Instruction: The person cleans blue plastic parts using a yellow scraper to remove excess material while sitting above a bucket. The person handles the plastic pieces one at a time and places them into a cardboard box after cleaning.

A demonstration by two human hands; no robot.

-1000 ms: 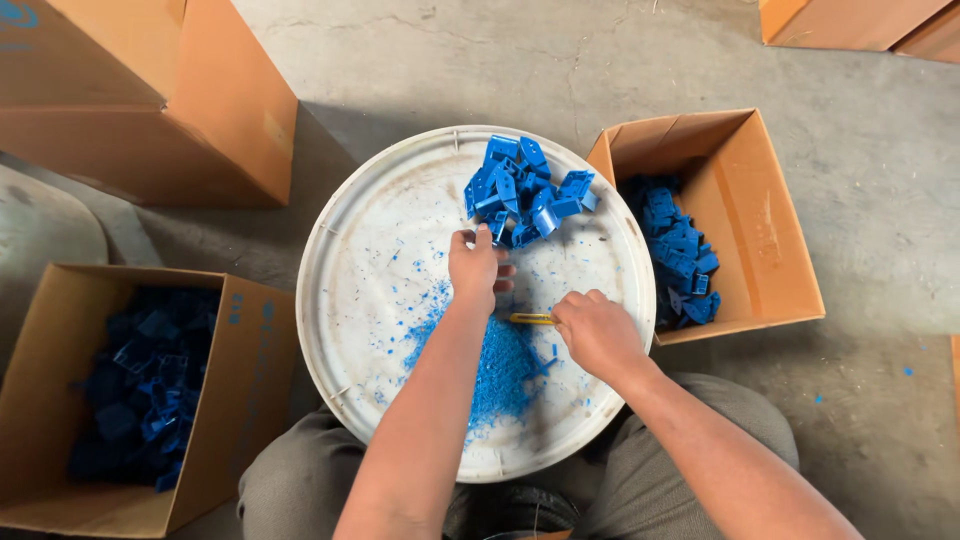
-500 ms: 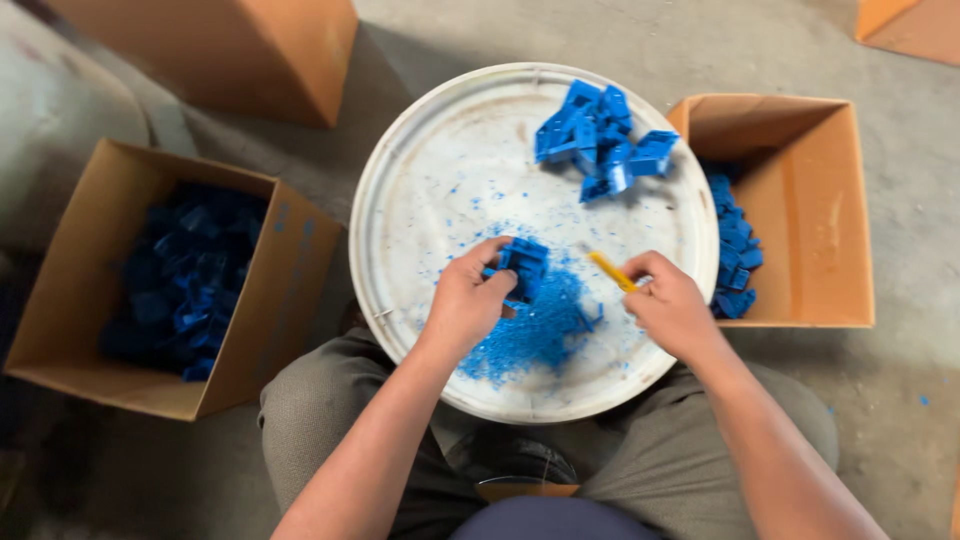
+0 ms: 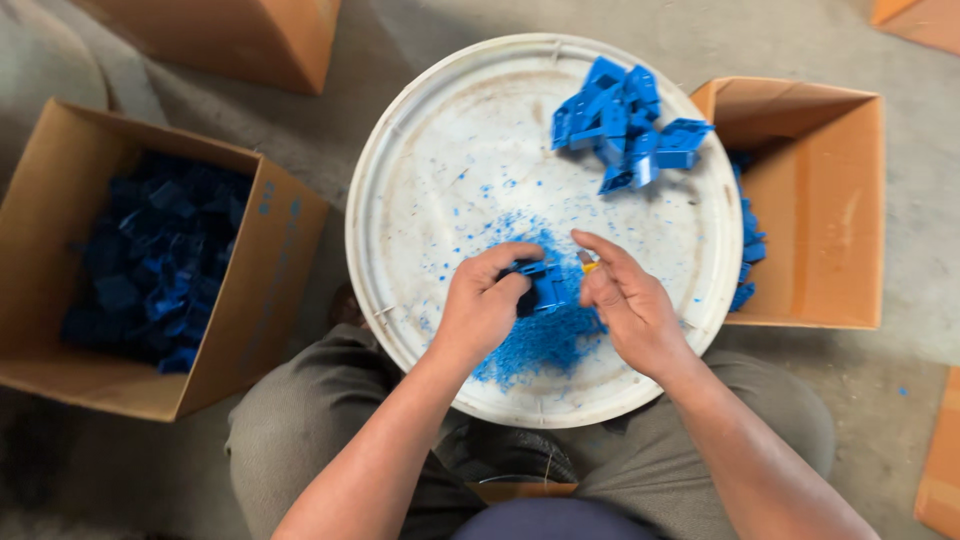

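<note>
A: Where does the blue part lie?
B: Over the white lid, above the blue shavings, pinched in the left hand; that grip is closed on it.
A: And the right hand?
B: Just beside the part, its grip closed on a small yellow-handled tool. A pile of parts lies well apart; boxes flank the lid.

A round white lid rests across the person's lap above the concrete floor. On the lid: a heap of blue plastic parts near its far rim, and blue shavings near its near rim.
</note>
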